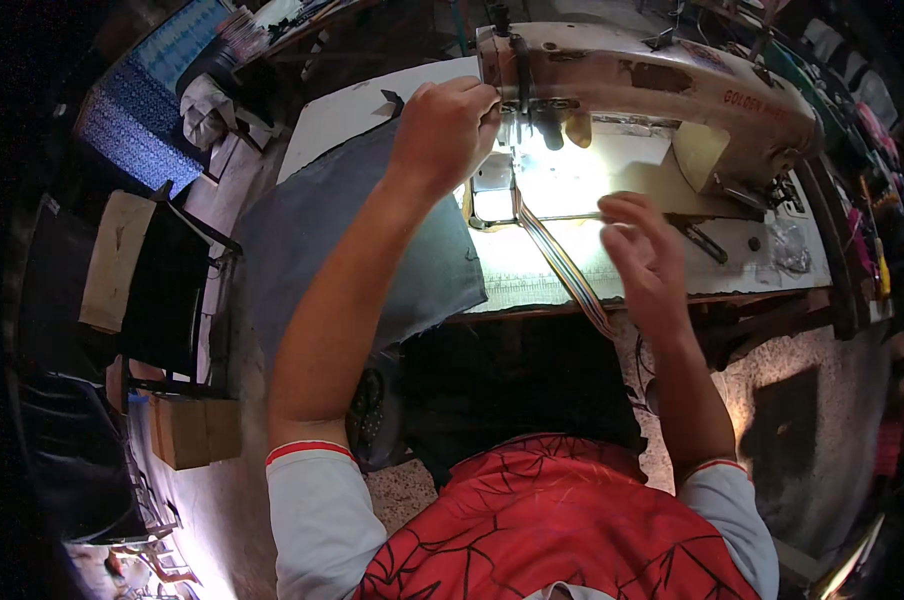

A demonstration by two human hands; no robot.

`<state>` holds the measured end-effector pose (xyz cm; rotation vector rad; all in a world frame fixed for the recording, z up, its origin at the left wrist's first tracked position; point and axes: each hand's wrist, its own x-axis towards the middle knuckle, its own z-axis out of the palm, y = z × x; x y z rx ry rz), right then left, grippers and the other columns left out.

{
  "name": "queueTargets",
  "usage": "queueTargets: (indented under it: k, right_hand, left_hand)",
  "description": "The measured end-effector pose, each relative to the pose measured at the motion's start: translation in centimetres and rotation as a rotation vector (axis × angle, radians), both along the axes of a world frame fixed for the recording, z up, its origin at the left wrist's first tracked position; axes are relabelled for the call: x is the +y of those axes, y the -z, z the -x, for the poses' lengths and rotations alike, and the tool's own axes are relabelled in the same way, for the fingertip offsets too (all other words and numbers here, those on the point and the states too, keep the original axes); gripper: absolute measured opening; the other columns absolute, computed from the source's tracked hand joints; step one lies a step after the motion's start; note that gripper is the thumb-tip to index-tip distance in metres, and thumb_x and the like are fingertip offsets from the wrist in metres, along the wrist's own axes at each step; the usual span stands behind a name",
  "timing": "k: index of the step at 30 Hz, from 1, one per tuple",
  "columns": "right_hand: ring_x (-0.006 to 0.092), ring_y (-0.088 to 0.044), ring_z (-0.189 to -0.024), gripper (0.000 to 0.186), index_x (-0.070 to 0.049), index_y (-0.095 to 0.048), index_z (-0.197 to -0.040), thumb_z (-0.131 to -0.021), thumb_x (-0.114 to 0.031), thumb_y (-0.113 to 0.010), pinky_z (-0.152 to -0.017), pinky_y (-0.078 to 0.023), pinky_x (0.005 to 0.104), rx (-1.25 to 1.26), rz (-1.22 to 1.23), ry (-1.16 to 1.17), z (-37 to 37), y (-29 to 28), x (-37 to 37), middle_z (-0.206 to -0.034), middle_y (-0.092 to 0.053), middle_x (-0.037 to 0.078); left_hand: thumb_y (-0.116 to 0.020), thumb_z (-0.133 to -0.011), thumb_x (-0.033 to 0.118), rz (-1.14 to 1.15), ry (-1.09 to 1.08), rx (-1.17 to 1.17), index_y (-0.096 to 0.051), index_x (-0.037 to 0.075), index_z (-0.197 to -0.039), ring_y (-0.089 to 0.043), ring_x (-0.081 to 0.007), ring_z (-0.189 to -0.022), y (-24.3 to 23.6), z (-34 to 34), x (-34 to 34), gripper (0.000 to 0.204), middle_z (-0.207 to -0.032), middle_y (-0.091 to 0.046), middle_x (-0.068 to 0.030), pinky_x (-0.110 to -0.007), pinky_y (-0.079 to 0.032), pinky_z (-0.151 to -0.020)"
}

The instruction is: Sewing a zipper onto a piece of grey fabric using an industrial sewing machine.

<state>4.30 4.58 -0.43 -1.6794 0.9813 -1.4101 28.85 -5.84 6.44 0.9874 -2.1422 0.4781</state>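
Observation:
My left hand has its fingers closed at the left end of the sewing machine, by the needle area; what they grip is hidden. My right hand is raised over the lit bed, right of the needle, fingers apart and curled, holding nothing visible. A striped multicoloured strip runs from under the presser area down over the table's front edge. A dark grey cloth lies beside and under my left arm, draping off the table's left side.
White worktable holds a dark scissor-like tool and a plastic bag at right. Left are blue patterned fabric, a black stand with cloth and a cardboard box. Assorted coloured items crowd the right side.

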Motion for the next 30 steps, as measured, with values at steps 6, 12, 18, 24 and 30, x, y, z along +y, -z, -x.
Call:
queueTargets:
  k: [6, 12, 18, 24, 30]
  right_hand:
    - [0.0173, -0.06, -0.092, 0.025, 0.0, -0.06, -0.119, -0.102, -0.017, -0.053, -0.083, -0.051, 0.0329, -0.954, -0.663, -0.464, -8.7, -2.0, -4.4, -0.106, -0.064, 0.008]
    - [0.0203, -0.068, -0.083, 0.016, -0.003, -0.059, -0.112, -0.1, -0.009, -0.05, -0.072, -0.056, 0.0303, -1.481, -0.713, -0.416, -12.6, -0.9, -9.7, -0.098, -0.066, 0.009]
    - [0.0166, -0.067, -0.086, 0.012, -0.008, -0.062, -0.105, -0.101, -0.015, -0.054, -0.077, -0.057, 0.0322, -1.556, -0.784, -0.377, -13.5, -0.9, -11.3, -0.099, -0.069, 0.004]
    - [0.015, -0.067, -0.083, 0.009, -0.009, -0.063, -0.096, -0.096, -0.011, -0.054, -0.075, -0.056, 0.0316, -1.686, -0.774, -0.122, -15.4, -1.7, -11.8, -0.09, -0.069, 0.003]
    - [0.0147, -0.058, -0.071, 0.012, -0.009, -0.061, -0.102, -0.095, -0.018, -0.056, -0.061, -0.047, 0.0282, -1.674, -0.718, -0.162, -16.2, -1.7, -9.9, -0.087, -0.061, 0.001]
  left_hand:
    - [-0.071, -0.081, 0.008, -0.036, 0.003, -0.046, -0.068, 0.002, -0.086, -0.065, -0.0319, -0.069, -0.9, 0.6, 0.3, 0.008, -0.078, -0.064, -0.0143, -0.043, -0.051, -0.063]
    - [-0.067, -0.077, 0.011, -0.215, -0.109, -0.159, -0.067, 0.003, -0.084, -0.065, -0.0378, -0.081, -2.7, 1.6, 0.6, 0.01, -0.083, -0.064, -0.0164, -0.049, -0.051, -0.073]
    - [-0.066, -0.077, 0.012, -0.213, -0.157, -0.273, -0.066, 0.003, -0.081, -0.064, -0.0387, -0.082, -3.7, 1.6, 0.5, 0.01, -0.083, -0.064, -0.0167, -0.049, -0.051, -0.073]
    - [-0.067, -0.075, 0.012, -0.244, -0.189, -0.312, -0.066, 0.003, -0.079, -0.065, -0.0386, -0.084, -4.2, 1.9, 0.6, 0.01, -0.083, -0.065, -0.0159, -0.05, -0.051, -0.075]
    - [-0.063, -0.077, 0.012, -0.244, -0.249, -0.41, -0.071, 0.007, -0.089, -0.067, -0.0304, -0.093, -4.4, 2.3, 1.6, 0.014, -0.096, -0.07, -0.0119, -0.044, -0.051, -0.085]
